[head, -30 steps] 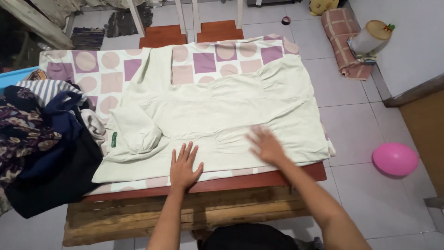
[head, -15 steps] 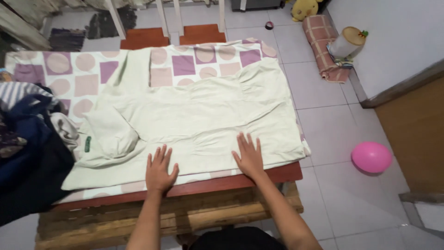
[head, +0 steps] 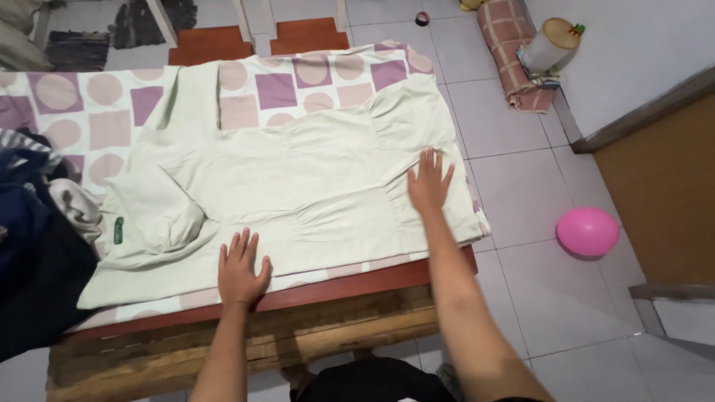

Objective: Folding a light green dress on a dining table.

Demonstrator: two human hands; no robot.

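Seemed to be at the smoothing step: pressed a pale green shirt (head: pixel 298 179) flat on the counter (head: pixel 335 286) with both hands. Spread it over a cloth with pink and purple shapes (head: pixel 275 89), which covered the counter top.

Laid the left hand (head: pixel 240 269) palm down on the near edge of the shirt, close to the front of the counter, with the fingers (head: pixel 242 244) apart and gripping nothing. Reached the right hand (head: pixel 428 186) farther out, flat on the right side of the shirt near its puckered seam, fingers also spread wide and holding nothing. So had the shirt right under both sets of fingers, touching them, not pinched or lifted.

Left a bunched lump of the shirt (head: pixel 156 216) off to the left, well apart from both hands. Probably called next for soft flat strokes toward that lump and the wrinkles, without dragging the cloth below.

Saw a heap of dark clothes (head: pixel 30 246) at the left end, and a pink balloon (head: pixel 587 231) on the floor.
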